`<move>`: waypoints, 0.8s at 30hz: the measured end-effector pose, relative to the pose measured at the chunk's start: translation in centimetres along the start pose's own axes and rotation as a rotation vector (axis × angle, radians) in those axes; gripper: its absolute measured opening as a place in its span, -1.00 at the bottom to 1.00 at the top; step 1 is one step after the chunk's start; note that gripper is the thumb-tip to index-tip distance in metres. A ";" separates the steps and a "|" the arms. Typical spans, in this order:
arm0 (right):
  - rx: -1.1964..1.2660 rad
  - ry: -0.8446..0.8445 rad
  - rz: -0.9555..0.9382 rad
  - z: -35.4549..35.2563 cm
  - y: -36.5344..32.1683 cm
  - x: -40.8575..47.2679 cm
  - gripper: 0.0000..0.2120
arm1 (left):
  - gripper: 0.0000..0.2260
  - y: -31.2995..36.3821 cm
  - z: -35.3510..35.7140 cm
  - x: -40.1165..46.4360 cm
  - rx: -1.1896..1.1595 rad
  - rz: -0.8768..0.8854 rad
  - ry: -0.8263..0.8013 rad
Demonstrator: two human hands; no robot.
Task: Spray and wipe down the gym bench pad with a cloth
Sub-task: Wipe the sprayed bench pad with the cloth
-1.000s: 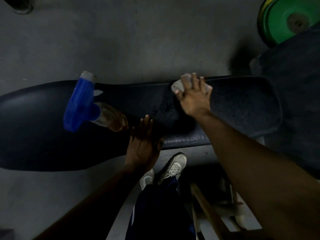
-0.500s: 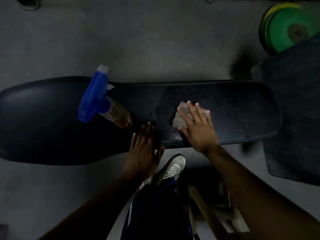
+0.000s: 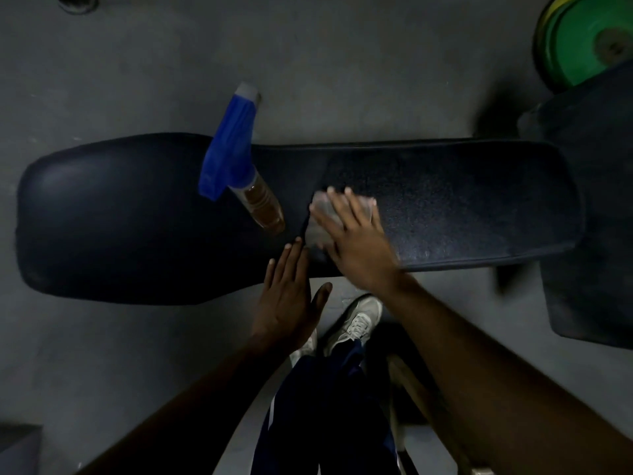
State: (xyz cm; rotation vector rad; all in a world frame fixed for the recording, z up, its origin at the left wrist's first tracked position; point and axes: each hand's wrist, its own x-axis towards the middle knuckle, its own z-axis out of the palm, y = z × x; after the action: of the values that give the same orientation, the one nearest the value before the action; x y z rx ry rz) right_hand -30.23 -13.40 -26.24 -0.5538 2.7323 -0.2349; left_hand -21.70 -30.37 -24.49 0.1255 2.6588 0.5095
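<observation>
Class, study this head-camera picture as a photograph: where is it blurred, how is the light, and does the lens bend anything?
Head view: dim, uneven light; the right hand and the cloth under it are smeared by motion blur; the left hand is sharper; the wide lens bows the bench pad; a faint sheen shows on its left end.

A person's right hand (image 3: 356, 241) is pressing a grey cloth (image 3: 325, 221) flat against a black gym bench pad (image 3: 462, 200), fingers spread and straight. The left hand (image 3: 291, 296) is resting flat on the pad's near edge. A spray bottle (image 3: 239, 169) (blue trigger head, amber liquid) is standing on the pad just beside the cloth, while green weight plates (image 3: 589, 39) are lying on the grey floor (image 3: 308, 63) beyond.
</observation>
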 end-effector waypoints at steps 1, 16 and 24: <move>-0.038 -0.015 -0.023 0.7 -0.1 -1.9 -0.29 | -0.27 0.1 -0.1 -0.1 -0.008 -0.002 -0.002; 0.026 0.021 0.146 1.0 -2.3 -2.3 -0.31 | -0.26 1.2 -0.7 -0.1 -0.176 -0.030 0.045; 0.021 -0.028 0.185 3.8 1.5 -9.9 -0.14 | -0.25 1.3 -0.9 0.5 -0.124 0.013 0.022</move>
State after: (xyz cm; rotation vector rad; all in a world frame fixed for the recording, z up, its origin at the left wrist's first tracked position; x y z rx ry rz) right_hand -20.77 -8.41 -27.11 -0.2931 2.7285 -0.2066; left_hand -22.54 -29.39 -23.45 0.1011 2.6404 0.6823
